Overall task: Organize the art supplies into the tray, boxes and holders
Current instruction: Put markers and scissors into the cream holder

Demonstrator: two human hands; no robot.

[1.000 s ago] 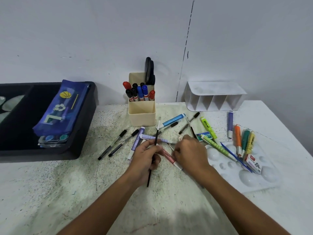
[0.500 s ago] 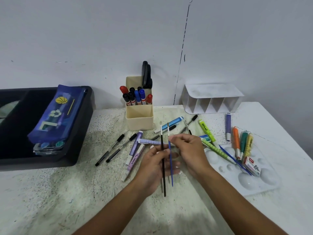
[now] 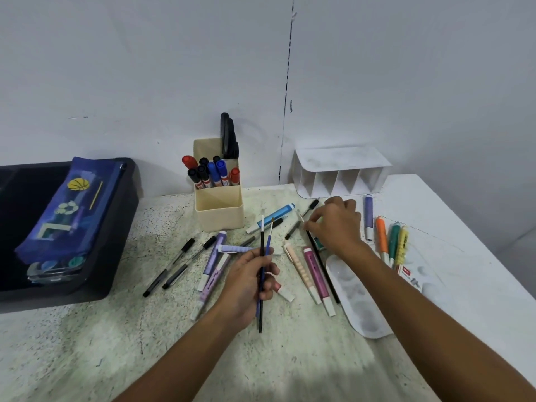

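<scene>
My left hand grips two paintbrushes upright, one black-handled and one blue-handled. My right hand is over the table further back, fingertips pinched on the tip end of a third, black-handled brush that lies along the white paint palette. Pink and peach pens lie between my hands. Purple pens and black pens are scattered to the left. A cream holder with markers and scissors stands at the back.
A black tray at the left holds a blue pencil case. A white divided organizer sits by the wall. Orange, green and yellow highlighters and a purple one lie right of my right hand.
My right hand left the brushes in my left hand and moved right and back onto a third brush. My left hand kept both brushes.
</scene>
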